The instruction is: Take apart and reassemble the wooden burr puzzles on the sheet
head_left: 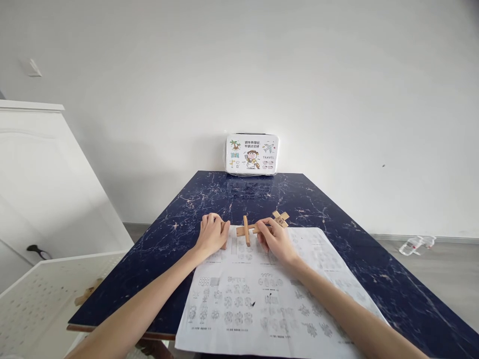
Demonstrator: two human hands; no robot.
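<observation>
Both my arms reach out over a dark blue marbled table (337, 219). My left hand (211, 233) is closed around a short wooden piece (224, 243) at the far edge of a large printed instruction sheet (269, 299). My right hand (276, 239) pinches a partly joined wooden cross of puzzle sticks (247, 230), which stands between the two hands. Just past my right hand lies another small crossed wooden piece (280, 218) on the table.
A white tin case (252, 154) with cartoon travel pictures stands against the wall at the table's far edge. A white perforated tray (41, 294) holding a wooden bit sits at the lower left. A clear plastic bottle (416, 245) lies on the floor at right.
</observation>
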